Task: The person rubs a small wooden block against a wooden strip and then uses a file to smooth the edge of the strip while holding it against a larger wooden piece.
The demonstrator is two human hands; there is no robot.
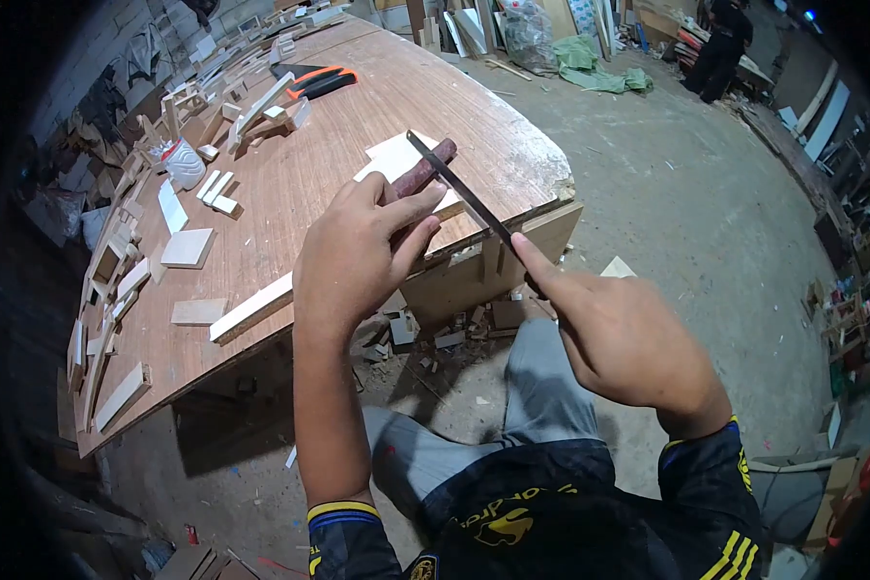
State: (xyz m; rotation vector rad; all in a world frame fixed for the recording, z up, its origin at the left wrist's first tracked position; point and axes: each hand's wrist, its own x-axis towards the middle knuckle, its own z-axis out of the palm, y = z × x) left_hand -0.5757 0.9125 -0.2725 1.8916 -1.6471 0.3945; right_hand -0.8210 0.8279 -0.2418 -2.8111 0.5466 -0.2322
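Observation:
A dark reddish-brown piece point(419, 177) lies over a pale wood board point(392, 155) near the table's right corner. My left hand point(358, 237) grips this piece, with thumb and fingers closed on its near part. In my right hand point(619, 324) is a long, thin dark file point(467, 196), with the index finger stretched along it. The file crosses over the far part of the reddish piece and slants from upper left to lower right. Its handle is hidden inside my right hand.
The wooden table point(358, 106) carries a handsaw with orange-and-black handle point(323, 83), a white cup point(184, 164), small wood blocks point(188, 247) and a long strip point(253, 309). A person in dark clothes point(723, 43) stands far back right. Wood scraps lie beneath the table.

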